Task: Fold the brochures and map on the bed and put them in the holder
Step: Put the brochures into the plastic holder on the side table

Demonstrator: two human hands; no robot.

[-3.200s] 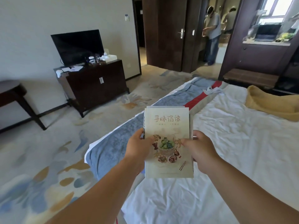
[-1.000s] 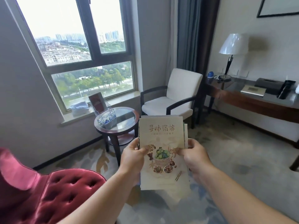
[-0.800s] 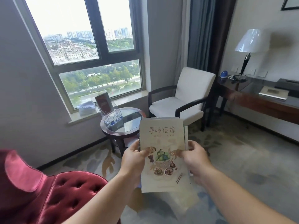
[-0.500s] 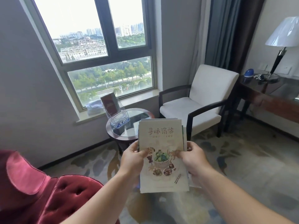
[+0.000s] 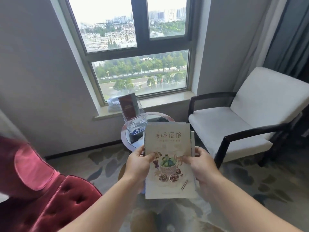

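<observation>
**Head view.** A stack of folded brochures is held upright in the air on the near side of the round glass-topped side table. In this view it covers the table's near right part. The top cover carries a Chinese title and a drawing of a food basket. Edges of further sheets show past its upper and right sides.

The left hand grips the stack's left edge, with the thumb curled onto the cover and the other fingers hidden behind the paper. The right hand clamps the right edge in the same way, thumb on the cover and fingers wrapped behind.

A clear acrylic brochure holder stands on the table. One dark red leaflet is upright in its rear tier. What lies in its front pocket cannot be told.

- **Right of the table:** a white-cushioned armchair with a dark frame.
- **Left of the table, nearer the viewer:** a red tufted chair.
- **Behind the table:** a windowsill and a window.
- **Under the table:** a patterned carpet.
</observation>
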